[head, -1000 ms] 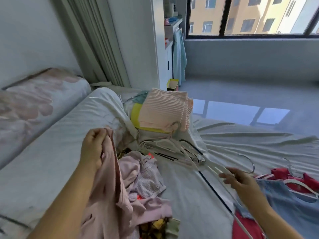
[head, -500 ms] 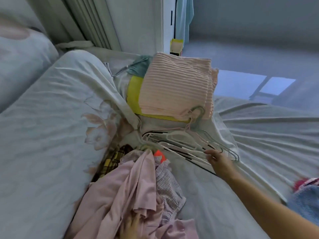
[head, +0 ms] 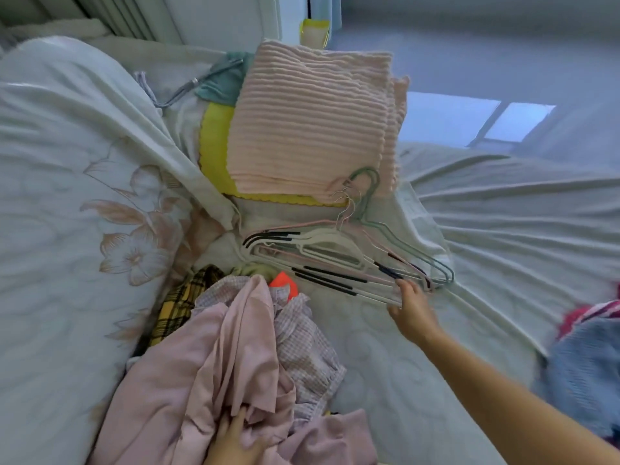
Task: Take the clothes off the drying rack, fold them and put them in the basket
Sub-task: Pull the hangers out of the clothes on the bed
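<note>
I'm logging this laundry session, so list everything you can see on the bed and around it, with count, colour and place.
Folded ribbed towel: one, pale pink, top of the stack.
Yellow cloth: one, under the towel.
Teal cloth: one, behind the stack.
Hangers: a pile, white, pink, green, centre of bed.
Pink garment: one, foreground heap.
Checked garment: one, lilac, beside it.
Plaid cloth: one, yellow-black, left of heap.
Quilt: one, white floral, left.
Blue garment: one, right edge.
Left hand: on the pink garment.
Right hand: at the hangers.
</note>
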Demonstrator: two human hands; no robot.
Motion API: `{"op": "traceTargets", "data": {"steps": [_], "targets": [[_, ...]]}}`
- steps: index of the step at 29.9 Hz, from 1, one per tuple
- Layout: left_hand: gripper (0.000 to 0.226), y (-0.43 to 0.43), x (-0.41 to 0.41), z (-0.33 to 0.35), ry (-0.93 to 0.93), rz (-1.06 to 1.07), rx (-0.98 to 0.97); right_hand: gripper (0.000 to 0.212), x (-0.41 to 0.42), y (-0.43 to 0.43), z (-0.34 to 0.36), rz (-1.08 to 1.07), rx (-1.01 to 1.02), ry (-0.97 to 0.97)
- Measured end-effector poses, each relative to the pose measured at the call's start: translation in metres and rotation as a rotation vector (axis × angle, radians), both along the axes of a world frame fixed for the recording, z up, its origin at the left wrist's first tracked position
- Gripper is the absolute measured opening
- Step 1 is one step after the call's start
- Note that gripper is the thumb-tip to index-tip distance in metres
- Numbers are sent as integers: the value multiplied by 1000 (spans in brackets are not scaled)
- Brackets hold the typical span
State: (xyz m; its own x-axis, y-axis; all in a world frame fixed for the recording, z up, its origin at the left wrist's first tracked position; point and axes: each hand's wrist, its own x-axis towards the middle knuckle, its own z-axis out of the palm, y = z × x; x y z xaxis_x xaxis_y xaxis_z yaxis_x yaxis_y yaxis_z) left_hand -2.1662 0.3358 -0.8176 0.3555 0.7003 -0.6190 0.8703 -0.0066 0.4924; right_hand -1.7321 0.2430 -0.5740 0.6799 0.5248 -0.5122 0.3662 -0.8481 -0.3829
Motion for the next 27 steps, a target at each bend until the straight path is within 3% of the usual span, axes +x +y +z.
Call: {"op": "traceTargets", "data": {"steps": [1, 2, 3, 4, 5, 7, 8, 11, 17, 27], "targets": [[65, 6, 40, 85, 63, -33, -11, 54, 1, -27, 0, -24, -20, 35], [80, 4, 75, 154, 51, -23, -109, 51, 2, -55, 1, -57, -51, 73], [90, -3, 104, 204, 30, 33, -11, 49, 4, -84, 0, -93, -83, 110], [92, -6, 119, 228, 5, 60, 1, 47, 6, -114, 1, -133, -108, 144], [80, -14, 131, 239, -12, 87, 4, 46, 9, -144, 1, -169, -123, 160], [41, -25, 158, 253, -58, 150, -34, 45, 19, -201, -1, -229, -152, 162], [34, -34, 176, 259, -98, 197, -43, 43, 27, -228, -3, -262, -154, 155], [37, -73, 234, 280, -224, 186, -98, 41, 57, -303, -7, -386, -135, 122], [16, -209, 327, 306, -410, 287, -294, 41, 158, -423, -8, -466, -146, 32], [15, -424, 398, 269, -312, 267, -434, 53, 344, -508, -41, -262, -161, -223]]}}
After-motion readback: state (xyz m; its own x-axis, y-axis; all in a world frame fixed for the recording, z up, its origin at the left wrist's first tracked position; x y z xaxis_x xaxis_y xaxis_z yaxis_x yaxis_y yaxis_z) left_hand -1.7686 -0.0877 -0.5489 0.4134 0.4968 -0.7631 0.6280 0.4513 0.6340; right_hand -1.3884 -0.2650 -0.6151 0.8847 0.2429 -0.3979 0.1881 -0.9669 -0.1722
